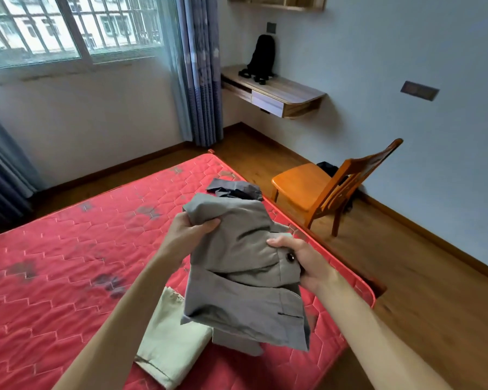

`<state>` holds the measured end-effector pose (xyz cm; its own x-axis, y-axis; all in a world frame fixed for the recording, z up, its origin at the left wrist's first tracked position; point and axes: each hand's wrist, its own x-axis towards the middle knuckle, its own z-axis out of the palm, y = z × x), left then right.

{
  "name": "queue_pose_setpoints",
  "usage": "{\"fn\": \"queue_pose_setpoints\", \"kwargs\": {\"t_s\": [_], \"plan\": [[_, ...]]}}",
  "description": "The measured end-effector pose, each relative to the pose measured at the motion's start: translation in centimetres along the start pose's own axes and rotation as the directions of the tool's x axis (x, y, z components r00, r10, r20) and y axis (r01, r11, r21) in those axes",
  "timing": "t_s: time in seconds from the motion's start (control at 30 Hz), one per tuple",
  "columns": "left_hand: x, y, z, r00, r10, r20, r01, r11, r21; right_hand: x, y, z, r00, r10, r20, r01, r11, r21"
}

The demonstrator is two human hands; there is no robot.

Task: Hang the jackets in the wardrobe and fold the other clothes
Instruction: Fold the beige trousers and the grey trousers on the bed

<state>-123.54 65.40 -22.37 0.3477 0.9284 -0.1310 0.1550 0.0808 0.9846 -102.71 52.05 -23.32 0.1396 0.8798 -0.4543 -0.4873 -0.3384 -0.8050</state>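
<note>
I hold a grey pair of trousers (245, 280) bunched up above the red mattress (68, 263). My left hand (190, 230) grips its upper left edge. My right hand (302, 260) grips the waistband beside a dark button. A folded pale beige garment (172, 347) lies on the mattress under the hanging grey cloth. A dark grey garment (234, 188) lies crumpled near the mattress's far right edge, behind what I hold.
An orange wooden chair (321, 190) stands on the wooden floor right of the bed, something black behind it. A wall-mounted desk (279, 91) carries a black backpack (261, 59). Window and blue curtains (200, 80) are at the back.
</note>
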Motion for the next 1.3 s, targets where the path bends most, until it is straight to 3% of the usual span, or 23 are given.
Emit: {"fn": "queue_pose_setpoints", "kwargs": {"t_s": [0.13, 0.27, 0.4, 0.47, 0.53, 0.6, 0.63, 0.73, 0.8, 0.9, 1.03, 1.1, 1.17, 1.23, 1.3], "plan": [[-1.4, -1.9, 1.0, 0.968, 0.012, -0.249, 0.083, 0.927, 0.366, 0.2, -0.2, 3.1, 0.986, -0.085, -0.145, 0.114, 0.972, 0.204], [-7.9, -2.9, 4.6, 0.986, 0.154, -0.068, -0.125, 0.941, 0.314, 0.2, -1.3, 6.1, 0.917, -0.19, -0.35, 0.279, 0.934, 0.224], [-13.4, -3.4, 7.6, 0.975, 0.132, 0.18, -0.181, 0.939, 0.291, -0.2, -3.2, 6.4, 0.845, -0.304, -0.44, 0.421, 0.885, 0.197], [-14.6, -3.3, 9.1, 0.982, 0.078, 0.171, -0.128, 0.945, 0.301, -0.5, -3.8, 6.4, 0.826, -0.348, -0.443, 0.468, 0.862, 0.194], [-14.2, -3.4, 10.0, 0.995, 0.082, 0.055, -0.097, 0.93, 0.354, -1.1, -4.2, 6.5, 0.814, -0.386, -0.435, 0.496, 0.851, 0.174], [-12.9, -3.7, 9.8, 0.992, 0.117, -0.041, -0.091, 0.911, 0.402, -1.8, -4.5, 6.1, 0.765, -0.468, -0.443, 0.53, 0.847, 0.022], [-12.0, -3.7, 9.3, 0.988, 0.137, -0.074, -0.094, 0.903, 0.419, -2.2, -4.7, 5.6, 0.709, -0.55, -0.441, 0.541, 0.826, -0.16], [-9.8, -2.9, 6.6, 0.956, 0.258, -0.137, -0.174, 0.879, 0.443, -2.8, -5.3, 2.7, 0.523, -0.803, -0.286, 0.493, 0.559, -0.666], [-8.5, -1.4, 4.6, 0.916, 0.373, -0.148, -0.265, 0.838, 0.477, -3.2, -5.8, 0.9, 0.479, -0.863, -0.162, 0.449, 0.399, -0.799], [-6.6, 1.1, 2.4, 0.844, 0.528, -0.088, -0.403, 0.735, 0.546, -3.8, -5.6, -0.7, 0.582, -0.813, 0.0, 0.432, 0.309, -0.848], [-5.6, 3.2, 1.3, 0.809, 0.587, -0.036, -0.469, 0.681, 0.562, -4.5, -4.8, -2.2, 0.765, -0.604, 0.225, 0.489, 0.316, -0.813], [-5.3, 3.7, 0.8, 0.797, 0.604, 0.006, -0.509, 0.667, 0.543, -4.2, -4.3, -3.4, 0.788, -0.516, 0.334, 0.478, 0.172, -0.861], [-5.1, 4.4, 0.3, 0.791, 0.604, 0.096, -0.553, 0.64, 0.534, -3.5, -3.8, -4.6, 0.795, -0.507, 0.334, 0.376, -0.022, -0.926], [-5.0, 5.4, -0.5, 0.794, 0.548, 0.262, -0.59, 0.593, 0.548, -2.9, -3.5, -5.2, 0.798, -0.507, 0.327, 0.31, -0.12, -0.943], [-4.6, 6.4, -1.6, 0.796, 0.414, 0.441, -0.605, 0.532, 0.593, -2.8, -3.7, -5.4, 0.798, -0.466, 0.382, 0.342, -0.172, -0.924]]}}
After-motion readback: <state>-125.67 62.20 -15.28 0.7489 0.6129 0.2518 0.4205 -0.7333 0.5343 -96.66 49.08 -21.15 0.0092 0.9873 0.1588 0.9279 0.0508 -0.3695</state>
